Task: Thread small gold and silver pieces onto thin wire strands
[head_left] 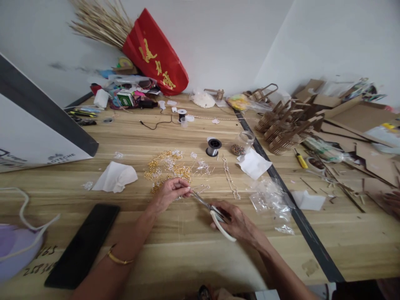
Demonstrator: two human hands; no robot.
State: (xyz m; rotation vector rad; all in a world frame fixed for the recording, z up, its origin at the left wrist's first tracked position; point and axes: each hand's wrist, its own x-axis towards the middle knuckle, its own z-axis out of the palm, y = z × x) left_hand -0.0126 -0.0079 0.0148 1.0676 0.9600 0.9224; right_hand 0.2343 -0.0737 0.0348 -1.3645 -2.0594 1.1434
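Note:
My right hand [233, 221] is wrapped round a pair of long-nose pliers [218, 223] with white handles, their jaws pointing up and left. My left hand [173, 189] is closed in a pinch at the tip of the jaws. What its fingers hold is too small to make out. Just beyond it lies a pile of gold and silver beads and flower-shaped pieces [181, 171]. A short beaded chain [202, 188] lies close to the plier tip, and a longer beaded chain [230, 179] rests to the right.
A wire spool [213, 147] and a glass jar of beads [243, 143] stand behind. White papers [115, 177] and clear plastic bags [271, 200] lie on either side. A black phone [83, 246] is at left, small woven baskets [286, 129] at right. Another person's hand [392, 200] shows at the right edge.

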